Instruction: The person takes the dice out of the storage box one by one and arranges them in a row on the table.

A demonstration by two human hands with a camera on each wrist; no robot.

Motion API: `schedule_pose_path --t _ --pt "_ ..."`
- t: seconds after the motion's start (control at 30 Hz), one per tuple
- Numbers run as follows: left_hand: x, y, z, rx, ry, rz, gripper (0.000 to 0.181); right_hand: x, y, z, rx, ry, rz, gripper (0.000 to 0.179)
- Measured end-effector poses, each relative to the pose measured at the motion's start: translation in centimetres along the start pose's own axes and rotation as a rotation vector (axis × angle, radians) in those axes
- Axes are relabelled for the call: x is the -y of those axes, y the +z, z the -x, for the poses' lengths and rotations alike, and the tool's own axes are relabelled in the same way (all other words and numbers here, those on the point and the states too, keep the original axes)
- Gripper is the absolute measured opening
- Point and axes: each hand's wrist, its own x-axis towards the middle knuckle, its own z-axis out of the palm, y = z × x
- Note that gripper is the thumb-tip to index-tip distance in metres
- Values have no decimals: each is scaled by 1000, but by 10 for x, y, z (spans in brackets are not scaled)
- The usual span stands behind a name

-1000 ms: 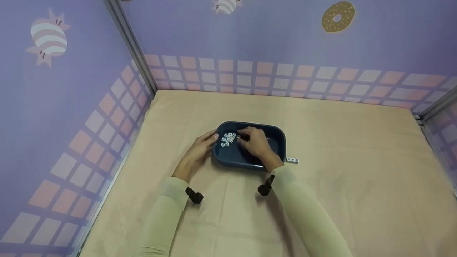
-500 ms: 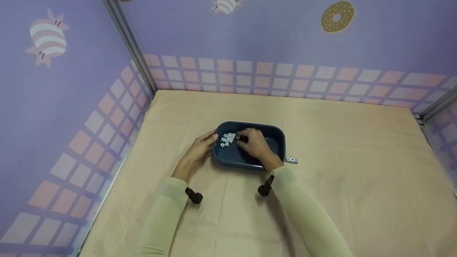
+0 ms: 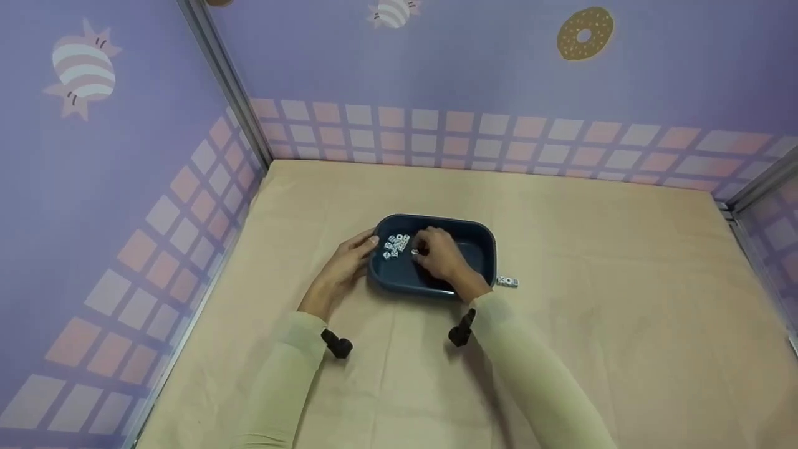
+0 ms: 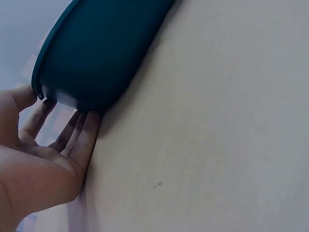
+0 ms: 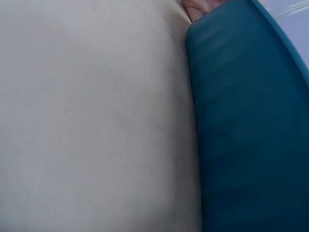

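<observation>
A dark blue rectangular tray (image 3: 399, 288) sits on the cloth-covered table. At its left end, my left hand (image 3: 341, 269) holds it, thumb at the rim and fingers against the outer wall; the left wrist view shows these fingers (image 4: 83, 140) low on the wall. My right hand (image 3: 441, 254) reaches inside and pinches a small white die (image 3: 414, 252) between thumb and fingers. Several white dice with dark marks (image 3: 396, 244) lie loosely clustered in the tray's left part. The front wall hides my right hand from its own wrist camera.
A short row of dice (image 3: 507, 282) lies on the cloth (image 3: 580, 337) just outside the tray's right end. Purple printed walls (image 3: 474, 62) rise behind and to the left, with a metal post (image 3: 227, 81) at the corner.
My right hand has drawn slightly toward me inside the tray, and the die at its fingertips shows more clearly. The left hand keeps its place; the whole view has shifted a little.
</observation>
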Motion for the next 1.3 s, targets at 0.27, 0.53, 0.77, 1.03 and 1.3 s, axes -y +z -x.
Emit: schedule_pose_path --t 0.27,0.53,0.77,1.03,1.3 --pt "0 -1 1 -4 -1 -12 56 8 -11 2 -37 20 -197 9" --pt "1 -3 1 -22 -10 -26 55 24 -60 23 -3 -87 -210 9" --pt "-1 0 0 -5 -5 -19 56 11 -113 61 -87 -123 -138 10" --pt "-1 3 -1 -7 -5 -4 57 -46 -143 112 -229 -95 -66 11" --pt "0 1 0 -17 -7 -14 55 -96 -134 149 -214 38 -19 10"
